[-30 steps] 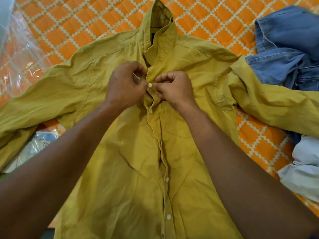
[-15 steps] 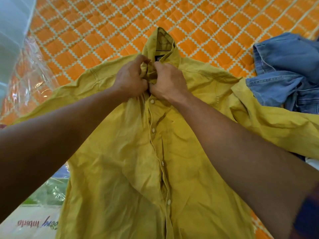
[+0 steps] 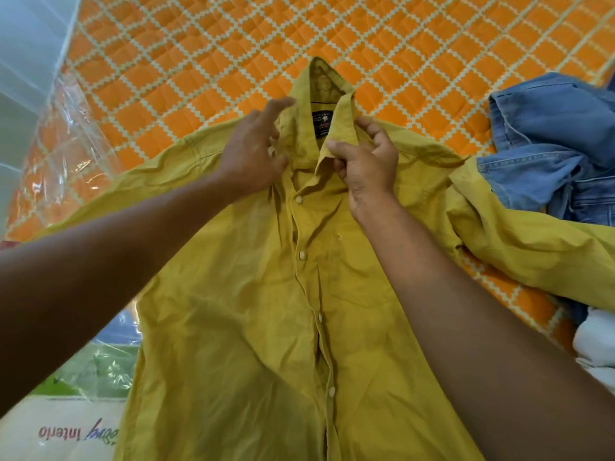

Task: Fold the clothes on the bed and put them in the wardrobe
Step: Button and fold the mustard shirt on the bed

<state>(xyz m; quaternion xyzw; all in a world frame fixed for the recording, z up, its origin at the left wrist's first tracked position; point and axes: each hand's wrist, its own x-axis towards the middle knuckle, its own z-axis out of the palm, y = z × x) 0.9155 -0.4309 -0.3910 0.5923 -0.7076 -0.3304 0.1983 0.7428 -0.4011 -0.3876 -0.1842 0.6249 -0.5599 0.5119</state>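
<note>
- Orange quilted bedding with a pale diamond grid is seen across the bed (image 3: 233, 61) in the head view. Clear, glossy plastic wrap (image 3: 66, 144) is laid over its left edge.
- A mustard shirt (image 3: 266, 294) is spread face up on the bed with its sleeves out to both sides, apparently so that it can be squared before folding. The cloth is thin, woven and creased.
- The front is closed by small, pale, round buttons (image 3: 302, 255), which is judged to keep both halves flat for the fold.
- The collar (image 3: 336, 128) is stood open, and a dark label (image 3: 322, 123) is shown inside it.
- The collar's right wing is pinched between thumb and forefinger of the right hand (image 3: 369, 164), apparently to be turned down and shaped.
- The left hand (image 3: 253, 154) is blurred. Its fingers are spread apart against the collar's left side, and no clasp on the cloth is made out.
- Crumpled blue denim (image 3: 549, 144), thick and seamed, is heaped to the right, touching the sleeve on that side. A white garment (image 3: 595, 341) is glimpsed at the right edge. Neither is judged to be folded yet.
- No wardrobe is seen.
</note>
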